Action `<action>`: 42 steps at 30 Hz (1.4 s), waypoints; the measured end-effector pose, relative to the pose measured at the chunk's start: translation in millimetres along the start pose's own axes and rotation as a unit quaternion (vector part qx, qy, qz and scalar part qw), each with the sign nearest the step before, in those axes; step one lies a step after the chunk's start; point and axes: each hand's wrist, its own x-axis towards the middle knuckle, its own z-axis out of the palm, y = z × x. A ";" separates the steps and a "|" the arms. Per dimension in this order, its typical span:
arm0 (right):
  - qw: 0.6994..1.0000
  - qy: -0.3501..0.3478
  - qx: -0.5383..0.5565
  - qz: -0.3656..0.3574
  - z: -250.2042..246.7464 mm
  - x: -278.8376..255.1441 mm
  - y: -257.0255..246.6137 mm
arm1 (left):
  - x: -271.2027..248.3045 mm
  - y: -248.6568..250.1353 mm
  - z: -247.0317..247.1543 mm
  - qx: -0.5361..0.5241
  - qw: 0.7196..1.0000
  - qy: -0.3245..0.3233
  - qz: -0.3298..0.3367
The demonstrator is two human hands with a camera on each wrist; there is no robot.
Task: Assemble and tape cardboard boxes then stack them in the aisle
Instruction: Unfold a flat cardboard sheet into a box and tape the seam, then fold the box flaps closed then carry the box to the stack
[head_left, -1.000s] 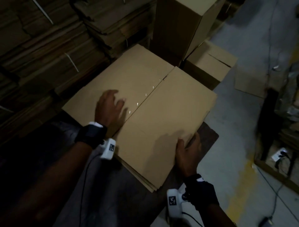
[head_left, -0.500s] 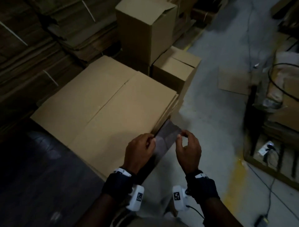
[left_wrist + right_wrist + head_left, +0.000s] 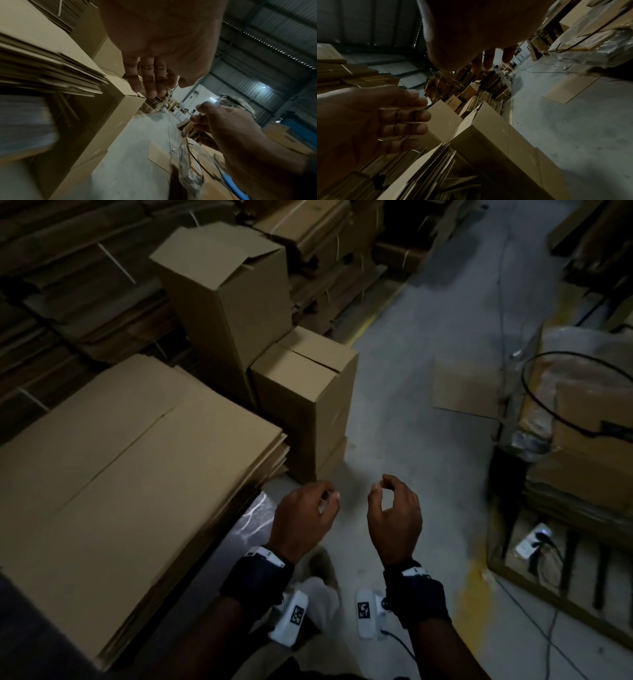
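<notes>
we see the tall box (image 3: 226,299) behind the short box (image 3: 308,392), the flat cardboard stack (image 3: 130,474) left of it, both hands before it.

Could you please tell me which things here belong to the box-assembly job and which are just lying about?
Job:
flat cardboard stack
tall assembled box
shorter assembled box

Lying about:
loose cardboard sheet
black cable
power strip

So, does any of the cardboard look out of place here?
Yes: one flat cardboard sheet lies alone on the aisle floor, apart from the stacks. The tall box also has its top flaps not fully closed.
</notes>
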 end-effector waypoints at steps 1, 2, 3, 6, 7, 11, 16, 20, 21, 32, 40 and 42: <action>1.000 -0.003 -0.006 -0.009 5.2 16.1 11.5 | 15.6 -0.8 9.1 0.005 1.000 0.000 0.002; 1.000 -0.006 -0.012 -0.018 12.0 34.6 23.7 | 33.1 -1.9 18.6 0.014 1.000 0.003 0.003; 0.999 -0.009 -0.017 -0.027 19.3 53.7 35.6 | 51.3 -3.9 28.0 0.023 1.000 0.007 0.003; 0.998 -0.031 -0.038 -0.046 42.0 109.4 64.0 | 106.2 -13.8 55.6 0.051 0.999 0.011 -0.011; 0.997 -0.039 -0.045 -0.050 49.0 128.6 70.8 | 124.4 -17.3 62.8 0.058 0.998 0.009 -0.020; 0.991 -0.081 -0.058 -0.091 76.8 202.8 86.9 | 192.5 -25.4 75.6 0.070 0.996 0.026 -0.058; 0.974 -0.154 -0.052 -0.160 121.8 289.3 92.5 | 259.1 -31.7 76.2 0.085 0.990 0.061 -0.097; 0.949 -0.215 -0.034 -0.230 171.1 346.4 101.7 | 295.7 -45.3 81.5 0.108 0.976 0.114 -0.151; 0.943 -0.229 -0.030 -0.241 185.1 359.3 104.1 | 302.2 -48.3 83.9 0.119 0.971 0.128 -0.164; 0.826 -0.451 -0.015 -0.338 335.1 484.5 96.5 | 365.1 -112.6 121.9 0.082 0.875 0.248 -0.407; 0.668 -0.721 -0.024 -0.183 391.4 518.4 104.0 | 370.5 -154.7 146.5 -0.217 0.725 0.351 -0.551; 0.653 -0.739 -0.010 -0.165 386.8 519.7 102.3 | 369.1 -149.5 154.8 -0.239 0.729 0.355 -0.534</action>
